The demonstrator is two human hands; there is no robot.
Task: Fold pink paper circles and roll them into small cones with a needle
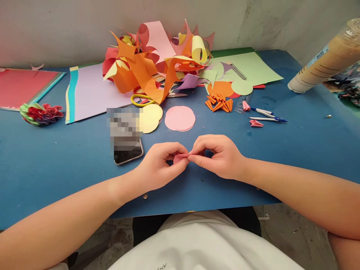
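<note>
Over the front of the blue table, my left hand (165,163) and my right hand (218,155) meet and pinch a folded piece of pink paper (180,157) between them. The fingers cover much of it, so its full shape is hidden. Just beyond lies a stack of pink paper circles (180,118), with yellow paper circles (150,119) to its left. Two small rolled pink paper pieces (256,123) rest at the right, near a pile of orange paper cones (219,103).
A phone (128,153) lies left of my hands. Behind are yellow-handled scissors (143,100) under a heap of paper scraps (140,69). A compass (268,119) and a tall drink cup (323,60) stand right; a ruffled paper flower (42,113) sits left on the blue table (70,157).
</note>
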